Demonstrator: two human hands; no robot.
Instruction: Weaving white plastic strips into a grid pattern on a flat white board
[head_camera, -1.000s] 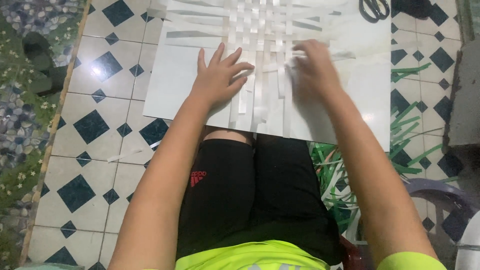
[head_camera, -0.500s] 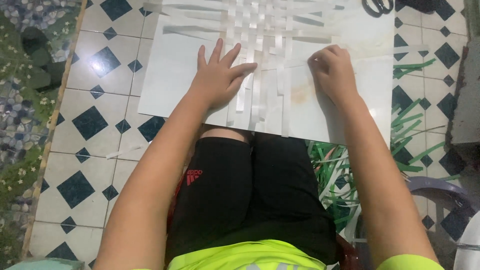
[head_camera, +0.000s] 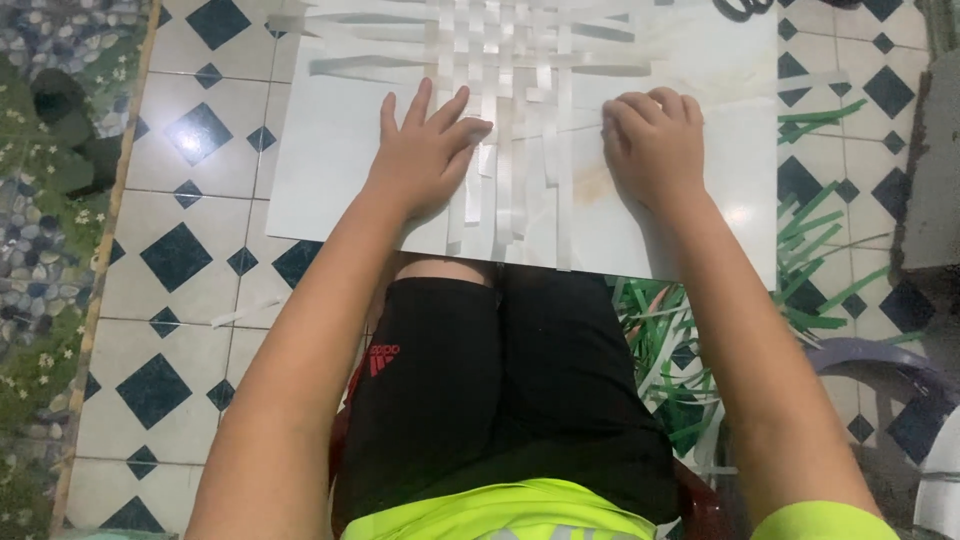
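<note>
Half-woven strips under two hands

Seen from the head camera, a weave (head_camera: 510, 60) of pale paper strips lies on a white board (head_camera: 330, 170) that rests on the person's lap above a tiled floor (head_camera: 170, 250). Its upper part is plaited in a checker pattern; loose strip ends hang toward the knees. Left hand (head_camera: 420, 160) lies flat, fingers (head_camera: 455, 105) spread, on the weave's left edge. Right hand (head_camera: 655, 145) rests curled, fingers together, pressing a strip. Green strips (head_camera: 810, 230) litter the floor at right.

Left hand (head_camera: 425, 160) flat, right hand (head_camera: 655, 145) curled, both on white woven strips (head_camera: 505, 60) atop a board (head_camera: 330, 170).
</note>
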